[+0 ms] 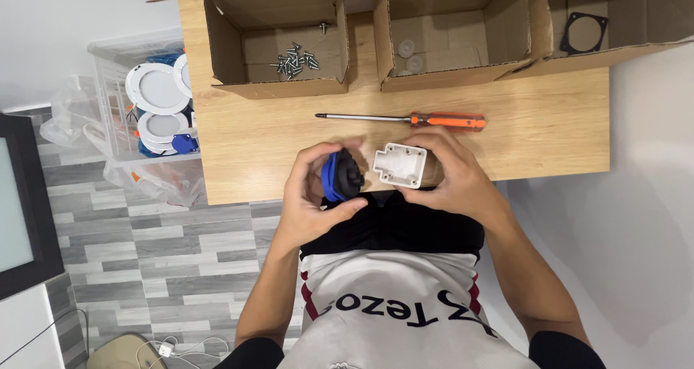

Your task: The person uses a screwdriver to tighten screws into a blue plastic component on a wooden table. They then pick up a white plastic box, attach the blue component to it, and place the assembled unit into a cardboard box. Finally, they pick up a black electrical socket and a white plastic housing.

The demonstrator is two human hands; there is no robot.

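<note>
Centrally, just below the middle of the frame: left hand (312, 192) curled around a blue-and-black round part (340, 176), thumb underneath pointing right, fingers arched over the top, grasping it firmly. Right beside it, right hand (454, 177) cupped around a white plastic housing (399, 164), fingers wrapped behind its far side, thumb hidden beneath, gripping it with the open face turned up toward the camera. Both parts held close together, nearly touching, over the near edge of a wooden table (549, 123). Both forearms angled in from the lower corners of the frame, elbows wide, wrists bent inward.

Just above the hands, lying flat on the table: an orange-handled screwdriver (405, 119), shaft pointing left. Along the top of the frame, three open cardboard boxes in a row: left box (278, 36) with a small heap of screws (295, 59); middle box (452, 33) with a couple of pale round discs (408, 54); right box (614, 18) with a black square gasket (583, 32) leaning against its wall. At upper left, beside the table on the floor: a clear plastic bin (119, 116) holding round white light fittings (155, 88). Grey wood-pattern floor (159, 253) at lower left, with a white cable and plug (168, 349) near the bottom edge.
</note>
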